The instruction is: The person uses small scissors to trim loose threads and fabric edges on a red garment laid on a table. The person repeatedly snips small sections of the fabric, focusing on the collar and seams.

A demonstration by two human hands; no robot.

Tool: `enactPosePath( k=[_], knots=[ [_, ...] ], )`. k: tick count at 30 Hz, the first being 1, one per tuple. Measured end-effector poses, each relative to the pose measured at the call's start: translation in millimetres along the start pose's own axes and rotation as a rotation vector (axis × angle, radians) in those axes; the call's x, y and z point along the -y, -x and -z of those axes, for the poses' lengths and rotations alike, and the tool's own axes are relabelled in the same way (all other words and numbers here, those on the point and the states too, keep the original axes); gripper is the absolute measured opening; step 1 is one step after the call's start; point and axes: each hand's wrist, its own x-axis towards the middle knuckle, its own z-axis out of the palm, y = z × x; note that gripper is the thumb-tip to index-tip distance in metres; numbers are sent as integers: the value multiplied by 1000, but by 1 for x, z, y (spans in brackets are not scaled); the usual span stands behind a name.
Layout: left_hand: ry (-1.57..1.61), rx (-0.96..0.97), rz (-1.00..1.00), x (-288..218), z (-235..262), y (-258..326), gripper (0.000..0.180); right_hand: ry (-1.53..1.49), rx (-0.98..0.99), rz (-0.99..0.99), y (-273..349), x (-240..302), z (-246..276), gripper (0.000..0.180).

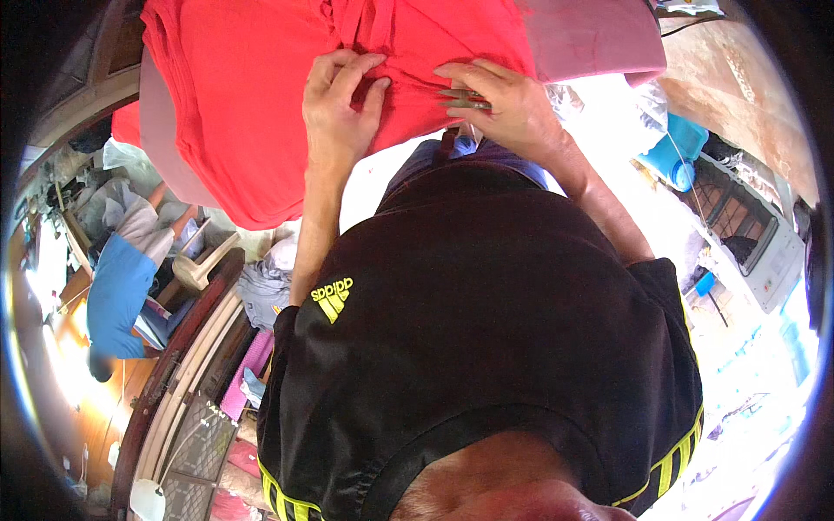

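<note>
Red fabric (pixel 261 104) is lying draped over a padded pink surface (pixel 599 39), with both of your hands working on its near edge.

Your left hand (pixel 339 104) is pressing down on the red fabric, fingers (pixel 352 69) curled and pinching a fold at the cloth's lower edge. Your right hand (pixel 512 104) is resting just beside it on the same edge, fingers closed around a small pair of metal snips (pixel 462 98) whose blades are pointing toward your left hand and lying against the cloth. Below the red fabric, your black shirt (pixel 486 347) with yellow stripes is filling the view. Left of the red fabric, well apart, a person in a blue top (pixel 117 295) is sitting. Right of the fabric, a blue container (pixel 673 152) is standing on the bright floor.
</note>
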Motion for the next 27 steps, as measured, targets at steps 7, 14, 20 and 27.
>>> enactPosePath(
  k=[7,14,20,27],
  knots=[
    [248,-50,147,-38,-26,28,31,-194,127,-152,-6,2,17,49],
    [-109,-194,67,-40,-60,44,19,-319,96,-158,-5,-3,15,40],
    [52,-189,283,-56,-52,66,8,-216,142,-86,-4,-8,18,43],
    [199,585,345,-81,3,101,13,-208,162,-20,-11,-5,28,34]
  ],
)
